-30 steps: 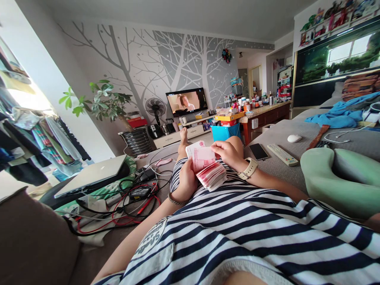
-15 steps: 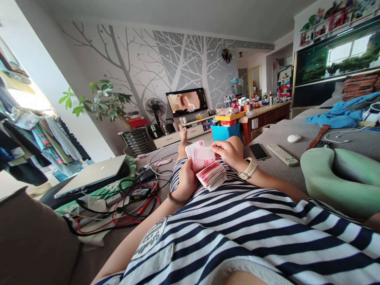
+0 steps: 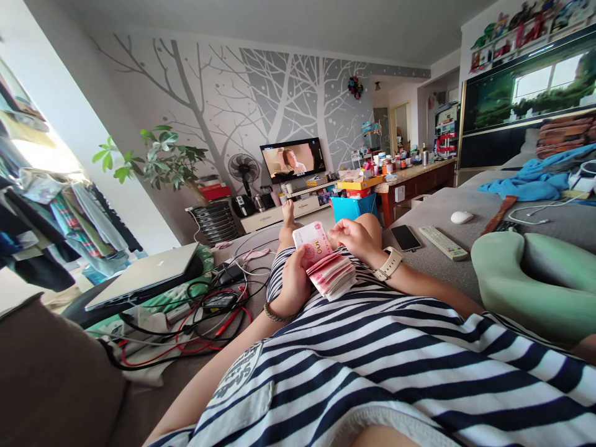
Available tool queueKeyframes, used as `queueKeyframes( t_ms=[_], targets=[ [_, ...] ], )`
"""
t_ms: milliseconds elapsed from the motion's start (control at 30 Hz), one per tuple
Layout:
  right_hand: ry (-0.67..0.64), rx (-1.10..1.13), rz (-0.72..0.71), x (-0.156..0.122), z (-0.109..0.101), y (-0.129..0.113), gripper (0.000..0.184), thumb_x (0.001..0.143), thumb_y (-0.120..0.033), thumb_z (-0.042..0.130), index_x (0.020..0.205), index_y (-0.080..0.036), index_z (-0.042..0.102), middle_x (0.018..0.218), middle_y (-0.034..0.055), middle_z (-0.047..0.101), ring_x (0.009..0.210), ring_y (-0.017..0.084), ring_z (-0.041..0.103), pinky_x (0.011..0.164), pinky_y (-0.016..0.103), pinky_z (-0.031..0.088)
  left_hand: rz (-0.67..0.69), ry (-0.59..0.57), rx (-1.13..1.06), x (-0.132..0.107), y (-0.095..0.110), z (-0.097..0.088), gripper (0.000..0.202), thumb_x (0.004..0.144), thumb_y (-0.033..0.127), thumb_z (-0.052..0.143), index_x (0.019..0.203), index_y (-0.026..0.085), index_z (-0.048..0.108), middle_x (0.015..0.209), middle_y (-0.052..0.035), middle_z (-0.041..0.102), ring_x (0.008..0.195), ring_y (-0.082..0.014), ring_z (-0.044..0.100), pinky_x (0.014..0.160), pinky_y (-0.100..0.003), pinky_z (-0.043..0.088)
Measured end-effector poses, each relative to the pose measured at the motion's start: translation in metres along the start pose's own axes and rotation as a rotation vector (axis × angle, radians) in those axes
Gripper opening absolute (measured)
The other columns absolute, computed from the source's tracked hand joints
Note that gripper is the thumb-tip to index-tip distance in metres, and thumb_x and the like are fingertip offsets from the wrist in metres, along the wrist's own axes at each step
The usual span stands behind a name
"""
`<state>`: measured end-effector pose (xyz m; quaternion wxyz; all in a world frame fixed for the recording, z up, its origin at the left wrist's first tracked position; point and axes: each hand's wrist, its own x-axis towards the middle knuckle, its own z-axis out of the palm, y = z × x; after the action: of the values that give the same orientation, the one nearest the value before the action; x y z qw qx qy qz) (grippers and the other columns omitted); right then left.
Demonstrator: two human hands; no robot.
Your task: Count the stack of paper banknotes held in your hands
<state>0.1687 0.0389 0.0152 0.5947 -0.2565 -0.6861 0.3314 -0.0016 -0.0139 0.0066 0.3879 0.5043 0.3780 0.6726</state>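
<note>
I lie on a grey sofa in a striped dress. My left hand (image 3: 292,280) grips a thick stack of pink banknotes (image 3: 331,275) over my lap, thumb on the top notes. One note (image 3: 311,242) stands folded up from the stack, showing "100". My right hand (image 3: 354,239), with a cream watch (image 3: 390,264) on its wrist, pinches the far edge of that note with its fingertips.
A phone (image 3: 406,237), a remote (image 3: 442,242) and a white mouse (image 3: 461,217) lie on the sofa to my right, beside a green pillow (image 3: 531,279). To my left are a laptop (image 3: 145,273) and tangled cables (image 3: 205,316). A television (image 3: 292,159) plays ahead.
The lifted note has folded further back towards my left thumb and now shows its printed face. My right hand's fingertips have shifted slightly left along the note's edge.
</note>
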Motion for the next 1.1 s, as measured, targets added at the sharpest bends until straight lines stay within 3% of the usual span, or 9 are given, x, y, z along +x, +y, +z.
queueKeyframes(
  t_ms=[100, 233, 367, 467, 600, 700, 833, 1000, 1100],
  targets=[
    [-0.011, -0.020, -0.016, 0.006, 0.002, 0.008, 0.042, 0.080, -0.059, 0.071, 0.082, -0.020, 0.059, 0.073, -0.0004, 0.062, 0.067, 0.015, 0.055, 0.063, 0.027, 0.043, -0.001, 0.022, -0.003, -0.003, 0.003, 0.000, 0.023, 0.088, 0.029, 0.063, 0.068, 0.019, 0.061, 0.072, -0.0036, 0.064, 0.072, -0.0187, 0.058, 0.069, -0.032, 0.050],
    [-0.063, -0.051, -0.084, 0.010, 0.007, 0.005, 0.045, 0.087, -0.062, 0.062, 0.074, -0.019, 0.055, 0.072, 0.0001, 0.058, 0.068, 0.014, 0.050, 0.062, 0.026, 0.040, 0.005, -0.008, -0.039, -0.004, 0.003, 0.002, 0.018, 0.083, 0.026, 0.065, 0.067, 0.018, 0.065, 0.073, -0.0025, 0.065, 0.068, -0.0161, 0.057, 0.067, -0.029, 0.049],
    [-0.002, -0.174, -0.164, 0.007, 0.010, -0.003, 0.044, 0.092, -0.059, 0.057, 0.071, -0.020, 0.052, 0.066, -0.0004, 0.055, 0.066, 0.015, 0.049, 0.060, 0.026, 0.037, -0.044, -0.086, -0.137, -0.003, -0.003, 0.002, 0.014, 0.078, 0.033, 0.072, 0.075, 0.020, 0.070, 0.073, -0.0005, 0.066, 0.066, -0.0147, 0.057, 0.065, -0.027, 0.049],
    [0.062, -0.260, -0.212, 0.002, 0.009, -0.005, 0.035, 0.096, -0.051, 0.055, 0.083, -0.020, 0.060, 0.075, 0.0026, 0.065, 0.071, 0.017, 0.058, 0.064, 0.027, 0.040, -0.064, -0.129, -0.187, -0.001, -0.008, 0.001, 0.017, 0.076, 0.037, 0.075, 0.075, 0.021, 0.070, 0.074, 0.0000, 0.067, 0.066, -0.0147, 0.058, 0.067, -0.027, 0.050],
    [0.106, -0.304, -0.232, -0.001, 0.009, -0.006, 0.022, 0.097, -0.042, 0.055, 0.098, -0.021, 0.063, 0.082, 0.0039, 0.071, 0.073, 0.019, 0.065, 0.065, 0.028, 0.043, -0.069, -0.167, -0.189, 0.000, -0.008, -0.001, 0.018, 0.075, 0.037, 0.078, 0.080, 0.020, 0.073, 0.082, -0.0016, 0.072, 0.073, -0.0160, 0.063, 0.072, -0.028, 0.051],
    [0.101, -0.293, -0.213, -0.002, 0.007, -0.006, 0.020, 0.095, -0.041, 0.056, 0.094, -0.022, 0.059, 0.072, 0.0009, 0.066, 0.063, 0.017, 0.060, 0.060, 0.028, 0.040, -0.094, -0.246, -0.180, 0.001, -0.004, -0.003, 0.023, 0.076, 0.039, 0.078, 0.086, 0.018, 0.074, 0.087, -0.0043, 0.075, 0.081, -0.0203, 0.067, 0.078, -0.032, 0.053],
    [0.076, -0.201, -0.196, 0.000, 0.004, -0.003, 0.025, 0.090, -0.045, 0.060, 0.087, -0.021, 0.055, 0.073, 0.0002, 0.064, 0.065, 0.016, 0.059, 0.061, 0.028, 0.042, -0.151, -0.319, -0.134, 0.003, -0.001, -0.008, 0.029, 0.074, 0.040, 0.079, 0.090, 0.017, 0.074, 0.090, -0.0065, 0.077, 0.089, -0.0260, 0.071, 0.085, -0.038, 0.055],
    [0.049, -0.123, -0.168, 0.003, -0.004, -0.005, 0.027, 0.085, -0.046, 0.066, 0.083, -0.021, 0.057, 0.078, 0.0012, 0.064, 0.073, 0.017, 0.060, 0.069, 0.030, 0.047, -0.159, -0.329, -0.200, 0.009, 0.001, -0.008, 0.031, 0.082, 0.043, 0.069, 0.096, 0.017, 0.073, 0.096, -0.0094, 0.078, 0.103, -0.0306, 0.071, 0.092, -0.041, 0.055],
    [0.040, -0.136, -0.167, 0.002, -0.010, -0.015, 0.030, 0.080, -0.047, 0.073, 0.078, -0.021, 0.058, 0.075, 0.0013, 0.063, 0.071, 0.017, 0.058, 0.068, 0.030, 0.047, -0.234, -0.374, -0.219, 0.012, 0.005, -0.009, 0.040, 0.090, 0.051, 0.057, 0.097, 0.016, 0.074, 0.091, -0.0121, 0.077, 0.102, -0.0328, 0.072, 0.092, -0.044, 0.056]
  ],
)
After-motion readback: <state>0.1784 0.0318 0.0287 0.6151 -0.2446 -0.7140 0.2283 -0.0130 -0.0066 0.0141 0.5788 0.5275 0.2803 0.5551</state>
